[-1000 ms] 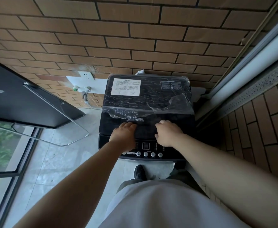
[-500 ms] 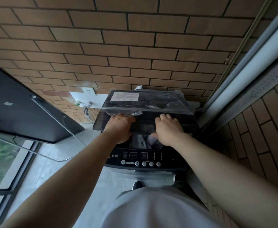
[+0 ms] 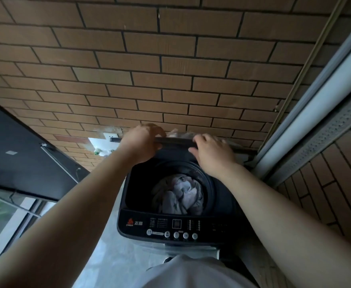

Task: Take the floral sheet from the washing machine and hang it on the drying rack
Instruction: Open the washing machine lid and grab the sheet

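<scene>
A black top-loading washing machine [image 3: 178,227] stands against the brick wall, its lid [image 3: 176,140] raised upright at the back. Inside the drum lies a crumpled pale sheet [image 3: 181,193]; its pattern is too dim to make out. My left hand [image 3: 140,142] grips the lid's top edge at the left, fingers curled over it. My right hand [image 3: 211,152] holds the same edge at the right, fingers over the top. The drying rack is not clearly in view.
A dark open window pane [image 3: 18,154] with a metal frame juts in from the left. A brick wall [image 3: 170,69] rises behind the machine; a white sliding-door frame [image 3: 307,121] and brick pillar stand on the right. A wall socket and tap [image 3: 106,144] sit left of the lid.
Both hands have lifted the lid from flat to upright against the wall. The drum and the sheet inside have come into sight. My head has tilted up.
</scene>
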Action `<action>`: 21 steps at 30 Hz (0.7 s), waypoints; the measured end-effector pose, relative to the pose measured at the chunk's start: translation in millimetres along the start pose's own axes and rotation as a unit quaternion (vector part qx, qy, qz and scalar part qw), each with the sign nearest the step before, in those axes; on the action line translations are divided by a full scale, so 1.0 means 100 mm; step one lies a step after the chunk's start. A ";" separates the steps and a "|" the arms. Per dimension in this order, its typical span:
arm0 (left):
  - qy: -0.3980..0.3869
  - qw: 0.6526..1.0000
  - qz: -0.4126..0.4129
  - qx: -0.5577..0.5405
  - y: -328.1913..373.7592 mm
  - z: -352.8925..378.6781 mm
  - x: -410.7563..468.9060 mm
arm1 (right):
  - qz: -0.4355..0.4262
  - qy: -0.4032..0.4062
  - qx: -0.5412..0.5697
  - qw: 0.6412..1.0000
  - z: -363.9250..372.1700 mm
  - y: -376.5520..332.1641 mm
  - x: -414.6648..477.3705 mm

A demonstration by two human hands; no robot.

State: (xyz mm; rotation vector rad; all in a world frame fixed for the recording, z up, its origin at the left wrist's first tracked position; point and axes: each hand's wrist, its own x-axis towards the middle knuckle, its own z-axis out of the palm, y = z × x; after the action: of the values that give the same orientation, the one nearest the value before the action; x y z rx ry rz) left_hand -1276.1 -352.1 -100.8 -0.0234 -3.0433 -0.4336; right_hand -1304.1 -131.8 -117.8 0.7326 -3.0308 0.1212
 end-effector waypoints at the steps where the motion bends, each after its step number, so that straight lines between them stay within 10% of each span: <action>1: 0.039 0.999 0.003 0.003 0.00 -0.01 0.04 | 0.010 0.048 -0.004 0.999 -0.01 0.01 0.05; 11: 0.181 0.983 -0.025 -0.031 0.16 0.07 0.21 | 0.035 0.162 -0.003 0.986 0.00 -0.06 0.29; 21: -0.070 0.994 -0.073 -0.029 -0.03 0.95 -0.29 | 0.083 0.025 -0.012 0.996 0.06 0.02 0.54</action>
State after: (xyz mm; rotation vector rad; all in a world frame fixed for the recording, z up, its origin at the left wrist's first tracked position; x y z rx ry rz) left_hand -1253.6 -328.1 -194.7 0.1751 -3.1811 -0.5526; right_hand -1352.8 -154.9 -121.3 0.4689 -3.0342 0.1050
